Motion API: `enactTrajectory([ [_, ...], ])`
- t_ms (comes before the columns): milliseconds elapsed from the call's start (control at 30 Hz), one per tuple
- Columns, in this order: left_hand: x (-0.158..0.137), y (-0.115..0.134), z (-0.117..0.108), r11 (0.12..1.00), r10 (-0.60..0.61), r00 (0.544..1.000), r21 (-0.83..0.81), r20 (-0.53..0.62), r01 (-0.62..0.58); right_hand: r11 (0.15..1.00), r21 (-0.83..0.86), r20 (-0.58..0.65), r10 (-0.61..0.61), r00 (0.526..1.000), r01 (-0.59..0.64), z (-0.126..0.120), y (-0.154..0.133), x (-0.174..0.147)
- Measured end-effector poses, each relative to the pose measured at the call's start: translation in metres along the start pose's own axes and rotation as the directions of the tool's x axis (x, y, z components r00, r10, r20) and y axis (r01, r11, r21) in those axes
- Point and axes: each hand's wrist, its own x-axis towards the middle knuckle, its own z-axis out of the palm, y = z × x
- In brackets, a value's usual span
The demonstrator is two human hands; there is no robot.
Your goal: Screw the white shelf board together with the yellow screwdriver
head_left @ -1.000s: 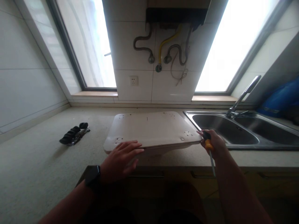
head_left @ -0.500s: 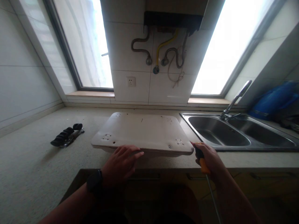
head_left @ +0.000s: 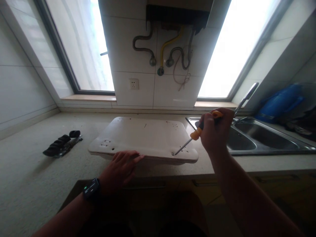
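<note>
A white rectangular panel (head_left: 143,136) with rounded corners lies on the counter, with small holes near its corners. My left hand (head_left: 122,165), wearing a dark watch (head_left: 92,188), rests with fingers stretched along the panel's front edge. Wrapped around the orange and black handle of a screwdriver (head_left: 197,133) is my right hand (head_left: 216,131). Its metal shank slants down left, and the tip meets or nearly meets a ringed hole (head_left: 173,153) at the panel's front right. A thin dark rod (head_left: 190,124) juts out left of my right hand; what it belongs to is hidden.
Several black-handled items (head_left: 60,144) lie on the counter (head_left: 22,164) at left. A double steel sink (head_left: 244,144) with a tap (head_left: 247,97) is on the right, a blue object (head_left: 278,102) behind it. Pipes (head_left: 161,52) hang on the wall.
My right hand has lifted from beside the panel's right corner and turned the screwdriver so its tip points down at the front right hole. My left hand stays at the front edge.
</note>
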Motion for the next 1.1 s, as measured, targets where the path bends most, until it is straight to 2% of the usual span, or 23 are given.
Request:
enactTrajectory([
  [100, -0.001, -0.001, -0.001, 1.0, 0.012, 1.0, 0.006, -0.017, -0.011, 0.976, -0.103, 0.037, -0.187, 0.982, 0.19, 0.011, 0.002, 0.0],
  [400, 0.0, 0.0, 0.001, 1.0, 0.012, 1.0, 0.023, -0.018, -0.011, 0.952, -0.127, 0.196, -0.251, 0.948, 0.278, 0.015, 0.0, -0.005],
  [667, 0.0, 0.002, -0.002, 0.999, 0.008, 1.0, 0.043, -0.013, -0.008, 0.957, 0.085, 0.381, -0.288, 0.878, 0.277, 0.015, 0.005, -0.001],
  [833, 0.004, 0.007, -0.004, 0.995, 0.024, 1.0, 0.099, -0.003, -0.023, 0.948, 0.194, 0.524, -0.317, 0.79, 0.252, 0.013, -0.001, 0.003],
  [967, 0.013, 0.013, -0.012, 0.997, -0.017, 1.0, 0.075, 0.027, 0.014, 0.952, 0.186, 0.599, -0.306, 0.74, 0.243, 0.01, -0.007, 0.006],
  [1100, 0.033, 0.022, -0.019, 0.996, -0.081, 0.996, -0.043, 0.041, 0.083, 0.972, 0.126, 0.646, -0.231, 0.727, 0.197, 0.011, -0.009, 0.012],
])
